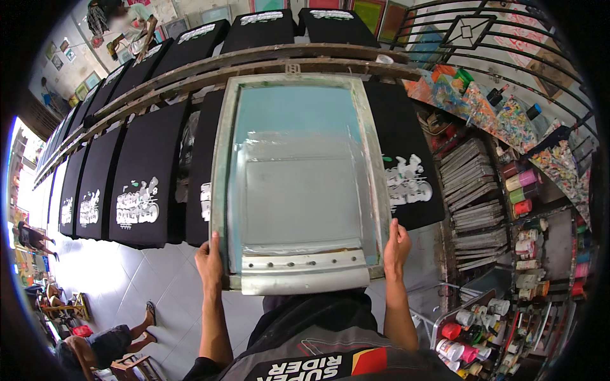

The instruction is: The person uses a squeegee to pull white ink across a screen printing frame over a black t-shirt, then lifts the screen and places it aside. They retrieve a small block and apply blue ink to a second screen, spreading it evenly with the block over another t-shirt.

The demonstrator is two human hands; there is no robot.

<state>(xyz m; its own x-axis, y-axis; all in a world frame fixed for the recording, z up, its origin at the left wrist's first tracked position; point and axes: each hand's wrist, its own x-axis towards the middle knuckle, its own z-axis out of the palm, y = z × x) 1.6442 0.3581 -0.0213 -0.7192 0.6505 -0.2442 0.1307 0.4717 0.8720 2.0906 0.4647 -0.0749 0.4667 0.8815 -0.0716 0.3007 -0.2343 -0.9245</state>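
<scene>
A large screen printing frame (pixel 223 146) with a pale blue-green mesh is held level in front of my body. My left hand (pixel 210 259) grips its left side near the lower corner, thumb on top. On the opposite side my right hand (pixel 398 246) is closed round the right edge. A wide squeegee (pixel 305 279) with a row of bolts rests across the near end of the frame. Beneath the frame, partly hidden, lies a black shirt (pixel 416 171) with a white print, stretched on a board.
More black printed shirts (pixel 149 171) lie along the left, with another row (pixel 254 32) beyond wooden rails (pixel 190 76). Shelves at right hold stacked frames (pixel 470 178) and paint pots (pixel 526 193). One person (pixel 133 28) stands at far left; another (pixel 101 349) sits at lower left.
</scene>
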